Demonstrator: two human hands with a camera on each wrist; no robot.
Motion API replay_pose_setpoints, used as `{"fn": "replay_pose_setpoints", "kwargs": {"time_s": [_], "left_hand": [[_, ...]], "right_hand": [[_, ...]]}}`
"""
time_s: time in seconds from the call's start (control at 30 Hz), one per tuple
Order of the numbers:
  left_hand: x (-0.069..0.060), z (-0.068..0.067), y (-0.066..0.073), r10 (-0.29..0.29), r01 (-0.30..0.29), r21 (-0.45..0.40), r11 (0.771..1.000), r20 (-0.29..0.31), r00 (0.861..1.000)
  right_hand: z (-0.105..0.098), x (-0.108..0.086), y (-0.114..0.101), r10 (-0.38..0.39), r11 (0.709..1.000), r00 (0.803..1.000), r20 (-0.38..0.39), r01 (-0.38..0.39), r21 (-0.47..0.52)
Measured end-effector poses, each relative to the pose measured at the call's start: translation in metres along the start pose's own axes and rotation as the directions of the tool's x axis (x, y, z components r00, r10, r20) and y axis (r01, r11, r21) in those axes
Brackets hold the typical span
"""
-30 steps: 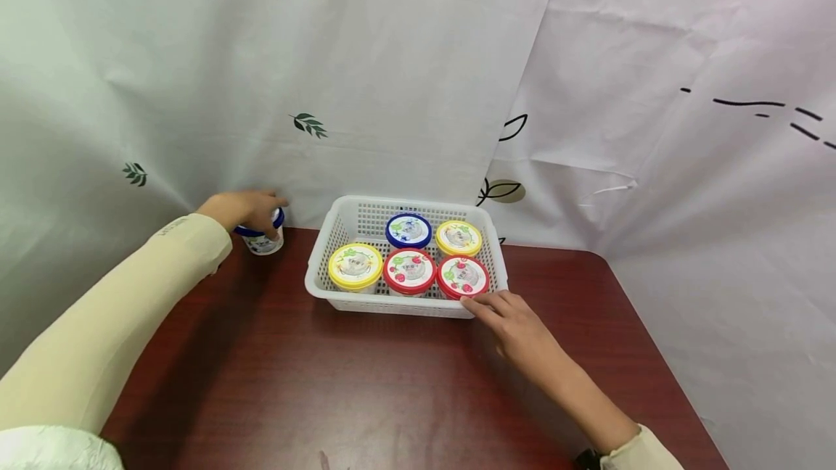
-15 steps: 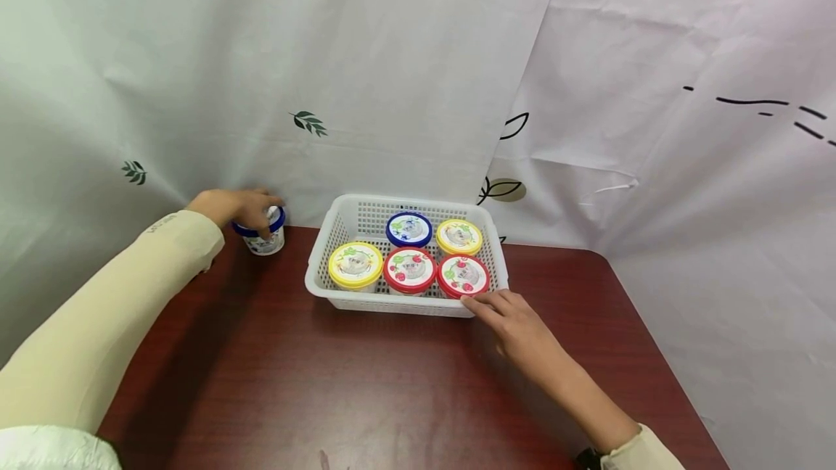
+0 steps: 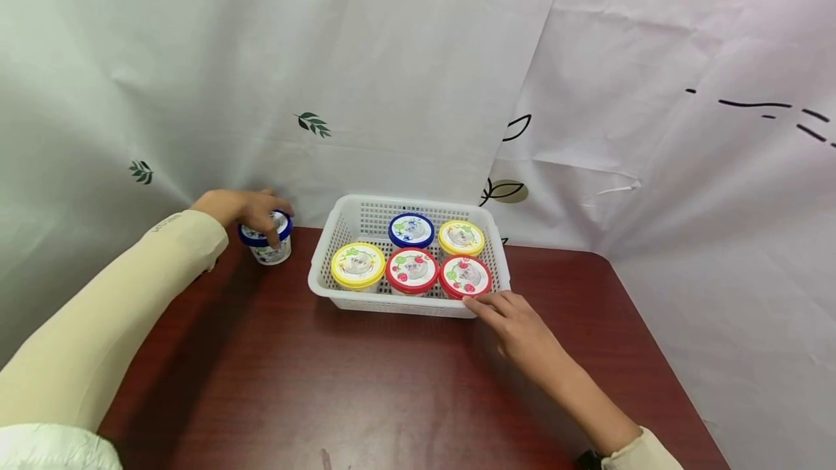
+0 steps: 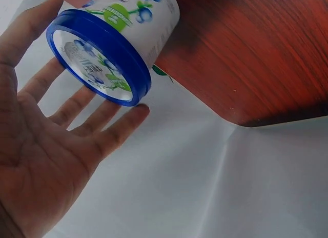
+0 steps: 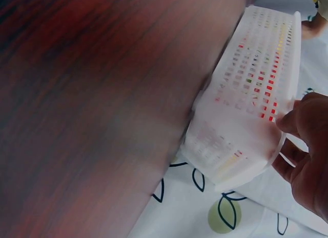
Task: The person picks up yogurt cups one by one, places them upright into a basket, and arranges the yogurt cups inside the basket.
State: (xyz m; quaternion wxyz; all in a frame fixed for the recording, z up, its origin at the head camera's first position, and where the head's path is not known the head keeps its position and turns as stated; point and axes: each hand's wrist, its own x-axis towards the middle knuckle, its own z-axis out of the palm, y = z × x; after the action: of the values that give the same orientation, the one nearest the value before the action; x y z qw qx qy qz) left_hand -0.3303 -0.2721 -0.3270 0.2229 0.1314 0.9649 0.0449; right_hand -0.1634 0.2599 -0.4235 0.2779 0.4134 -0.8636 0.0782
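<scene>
At the table's back left my left hand [image 3: 251, 210] spans the lid of a white tub [image 3: 273, 252] with a blue lid and blueberry print. In the left wrist view the thumb lies on one side of the tub's blue lid [image 4: 110, 56] and the spread fingers on the other. My right hand [image 3: 522, 328] holds the near right corner of a white plastic basket [image 3: 392, 306], its thumb outside the rim in the right wrist view. Inside the basket stand two red-lidded tubs [image 3: 412, 270], two yellow-lidded tubs [image 3: 358, 265] and one blue-lidded tub [image 3: 411, 230].
The basket stands at the back of a dark red wooden table [image 3: 366, 383]. Right behind it hangs a white printed cloth [image 3: 405, 93], which also runs along both sides. Within the basket, bare floor shows at the back left, behind the front yellow-lidded tub.
The tub under my left hand has shifted slightly toward the front and right, with the hand moving along. My right hand and the basket have stayed put; the head view has shifted a little.
</scene>
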Motion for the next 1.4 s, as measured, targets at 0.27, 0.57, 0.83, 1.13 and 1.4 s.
{"fn": "replay_pose_setpoints", "kwargs": {"time_s": [0.27, 0.57, 0.83, 1.13, 1.4], "left_hand": [[0.003, -0.001, 0.000, 0.025, -0.024, -0.022, 0.999, 0.063, 0.998], [0.002, -0.012, 0.000, 0.042, -0.036, -0.086, 0.996, 0.074, 0.996], [-0.003, -0.036, 0.016, 0.023, -0.017, -0.064, 0.998, 0.093, 0.995], [-0.010, -0.054, 0.044, 0.017, -0.012, -0.039, 0.999, 0.118, 0.993], [-0.014, -0.065, 0.067, 0.027, -0.030, 0.049, 0.998, 0.074, 0.997]], "right_hand": [[-0.001, -0.001, -0.001, -0.010, 1.000, 1.000, -0.011, 0.010, 0.001], [-0.003, 0.000, 0.000, -0.008, 1.000, 1.000, -0.013, 0.008, 0.006], [-0.004, 0.000, 0.001, -0.011, 1.000, 1.000, -0.006, 0.011, 0.008], [-0.002, 0.001, 0.001, -0.023, 1.000, 1.000, -0.013, 0.023, 0.009], [-0.002, 0.000, 0.000, -0.010, 1.000, 1.000, -0.002, 0.010, -0.005]]}}
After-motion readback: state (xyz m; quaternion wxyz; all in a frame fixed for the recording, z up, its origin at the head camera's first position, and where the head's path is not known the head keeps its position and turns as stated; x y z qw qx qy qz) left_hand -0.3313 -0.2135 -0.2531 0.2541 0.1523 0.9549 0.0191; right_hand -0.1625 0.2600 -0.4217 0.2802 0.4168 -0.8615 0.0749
